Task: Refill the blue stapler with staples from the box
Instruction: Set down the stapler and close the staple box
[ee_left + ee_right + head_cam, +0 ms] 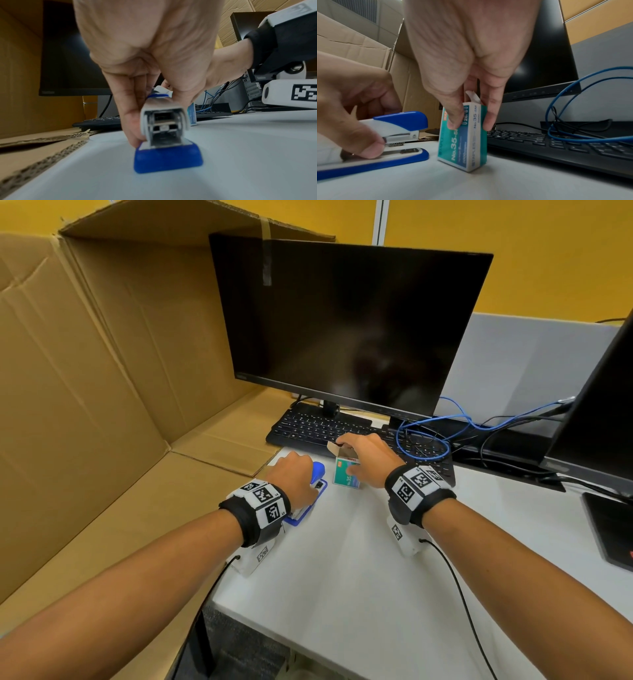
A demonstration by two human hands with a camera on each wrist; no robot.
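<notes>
While the left hand [293, 479] grips the blue stapler [397, 136] flat on the counter [359, 559] and the right hand [368, 460] pinches the staple box [464, 136] just beside it, the box's top flap stands open. Tipping the box could spill staples. The stapler's long axis runs away from the person, nose toward the keyboard [308, 428]; the box stands on end.

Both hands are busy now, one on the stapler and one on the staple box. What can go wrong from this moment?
1. The staple box stands on its narrow end with its top flap open, pinched only by the right hand; it might tip and spill staples.
2. The blue cable loops over the keyboard beside that hand and could snag it.
3. The left hand grips the blue stapler; fingers near its mouth may get pinched.
</notes>
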